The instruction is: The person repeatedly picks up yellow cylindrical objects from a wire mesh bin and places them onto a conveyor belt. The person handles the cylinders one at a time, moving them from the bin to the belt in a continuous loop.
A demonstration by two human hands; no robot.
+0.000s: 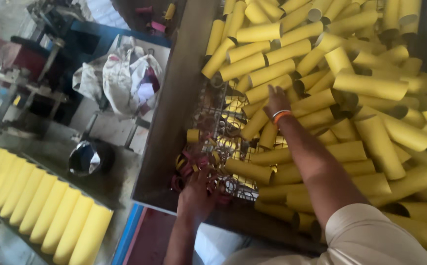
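While I lean over the big bin [164,162], my right hand [276,102] reaches far into the pile of yellow cardboard tubes [370,86], fingers spread and resting on one tube; nothing clamped, and I cannot tell whether a tube is gripped under the palm. An orange band [282,116] sits on that wrist. My left hand [196,196] is at the bin's near-left corner, down in the small rings and offcuts [194,164], pink and yellow, lying on the wire mesh grate [218,118]; fingers curled among them, grip unclear, likely loosely closed on scraps. The grate shows only where the tubes are cleared away, so short bits collect there while long tubes lie stacked to the bin's right and far side. Left of the bin, on the floor, a row of standing yellow tubes [42,206] is packed side by side, upright so the ends line up. Between that row and the bin sits a dark round container [88,158]. Beyond the bin's left wall, a crumpled white cloth [125,76] lies on a blue frame [100,34].
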